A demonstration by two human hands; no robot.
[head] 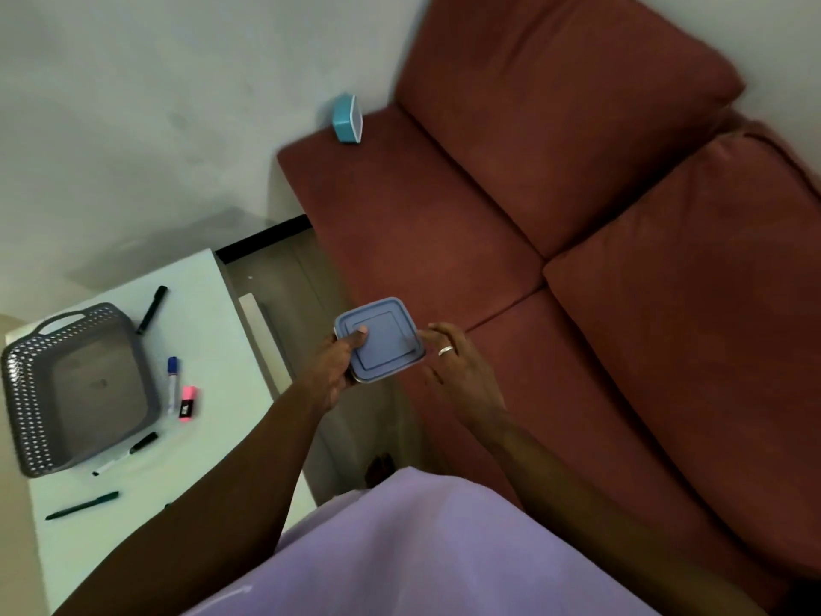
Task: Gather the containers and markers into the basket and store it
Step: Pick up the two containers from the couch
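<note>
My left hand point(334, 369) grips a square container with a blue-grey lid point(383, 344), thumb on top, held above the gap between sofa and table. My right hand point(457, 366) is beside its right edge, fingers spread, fingertips at the lid's corner. A teal container point(348, 119) lies on its side at the far end of the sofa seat. The grey perforated basket point(26, 393) stands empty on the white table. Around it lie a black marker point(152, 309), a blue-capped white marker point(172, 384), a pink highlighter point(188, 401), a white marker with a dark cap point(126, 453) and a dark green pen point(82, 505).
The red sofa point(577, 260) with back cushions fills the right side. The white table point(213, 313) stands at the left against a pale wall. A strip of floor runs between them. My lilac garment point(400, 557) covers the bottom of the view.
</note>
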